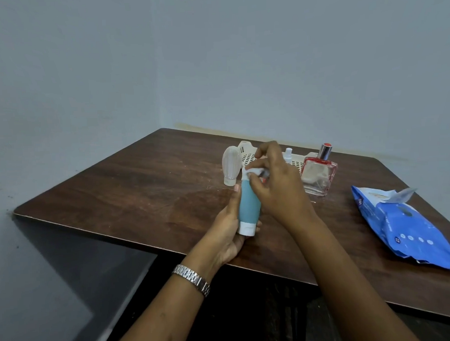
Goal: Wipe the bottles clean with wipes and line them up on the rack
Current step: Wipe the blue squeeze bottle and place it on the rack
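By the left hand (228, 229) the teal soft-plastic squeeze bottle (249, 205), judged light and squashy, is gripped near its capped lower end, and a white wipe (254, 171) is pinched against its top by the right hand (278, 191).

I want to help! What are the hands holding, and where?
Left hand grips the white-capped teal plastic bottle round its lower body, near the cap. Right hand pinches a crumpled white wipe against its top end.
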